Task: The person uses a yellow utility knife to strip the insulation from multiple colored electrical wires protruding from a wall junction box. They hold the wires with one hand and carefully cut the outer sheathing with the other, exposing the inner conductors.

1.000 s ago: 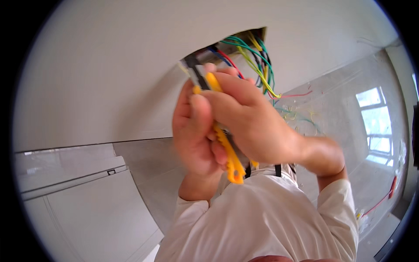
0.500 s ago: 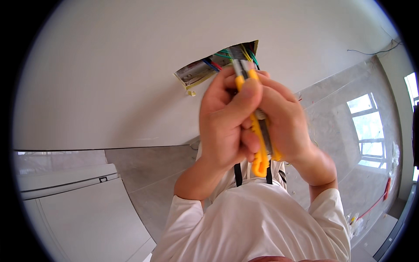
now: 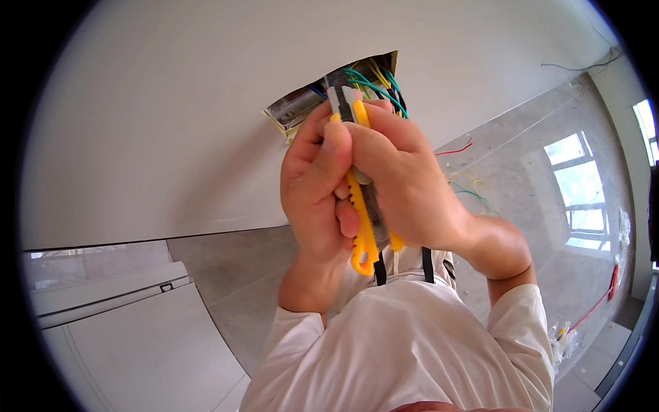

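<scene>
A yellow utility knife point(image 3: 362, 230) with a grey metal channel points up toward a rectangular wall opening point(image 3: 295, 112). My left hand point(image 3: 312, 196) is closed round its left side, thumb near the front end. From the right, my right hand point(image 3: 415, 182) grips the same knife, its thumb pressed close to the left one. Green wires point(image 3: 376, 88) and yellow wires point(image 3: 377, 69) hang out of the opening just beyond the fingers. Whether any wire lies between the fingers and the knife is hidden.
A white wall panel point(image 3: 171, 123) surrounds the opening. At the lower left stands a white cabinet-like unit point(image 3: 144, 343). Loose wire ends, one a red wire point(image 3: 454, 149), show over the glossy grey floor point(image 3: 508, 178), with clear plastic scraps point(image 3: 563, 340) at the right.
Both hands and the knife have shifted left in the picture. More of the green wires shows beside the right hand, and a red wire end has come into sight past the right wrist.
</scene>
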### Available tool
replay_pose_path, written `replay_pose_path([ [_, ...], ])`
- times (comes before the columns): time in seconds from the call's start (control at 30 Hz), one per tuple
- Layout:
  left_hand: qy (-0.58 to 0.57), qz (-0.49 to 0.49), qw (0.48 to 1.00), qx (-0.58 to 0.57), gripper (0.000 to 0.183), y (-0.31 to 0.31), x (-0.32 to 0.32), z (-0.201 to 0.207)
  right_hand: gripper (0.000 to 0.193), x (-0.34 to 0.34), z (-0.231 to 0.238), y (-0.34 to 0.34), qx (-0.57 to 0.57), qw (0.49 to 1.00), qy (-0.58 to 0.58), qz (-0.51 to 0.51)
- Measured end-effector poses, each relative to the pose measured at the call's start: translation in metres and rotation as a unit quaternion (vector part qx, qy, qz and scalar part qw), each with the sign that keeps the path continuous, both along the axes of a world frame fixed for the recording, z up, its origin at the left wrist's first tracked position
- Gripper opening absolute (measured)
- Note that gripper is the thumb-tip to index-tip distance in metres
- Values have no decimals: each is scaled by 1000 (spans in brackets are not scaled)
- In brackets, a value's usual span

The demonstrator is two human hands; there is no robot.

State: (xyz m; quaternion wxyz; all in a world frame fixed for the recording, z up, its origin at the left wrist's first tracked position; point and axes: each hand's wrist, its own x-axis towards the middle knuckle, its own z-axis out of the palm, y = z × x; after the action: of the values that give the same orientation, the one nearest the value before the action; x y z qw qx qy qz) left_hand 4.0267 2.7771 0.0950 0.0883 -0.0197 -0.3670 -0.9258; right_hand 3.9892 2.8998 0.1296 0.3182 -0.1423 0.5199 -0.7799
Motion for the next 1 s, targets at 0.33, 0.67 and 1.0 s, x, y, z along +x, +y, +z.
replay_pose_path([
  [0.33,8,-38,999,11,44,-15,19,-6,26,21,-7,-22,-8,999,-6,-51],
  [0.67,-37,-45,998,-22,35,-5,1,15,21,16,-3,-13,-65,992,-16,-111],
  [1.0,3,-20,1000,-10,39,-8,3,1,21,14,-3,-23,-32,992,54,-108],
])
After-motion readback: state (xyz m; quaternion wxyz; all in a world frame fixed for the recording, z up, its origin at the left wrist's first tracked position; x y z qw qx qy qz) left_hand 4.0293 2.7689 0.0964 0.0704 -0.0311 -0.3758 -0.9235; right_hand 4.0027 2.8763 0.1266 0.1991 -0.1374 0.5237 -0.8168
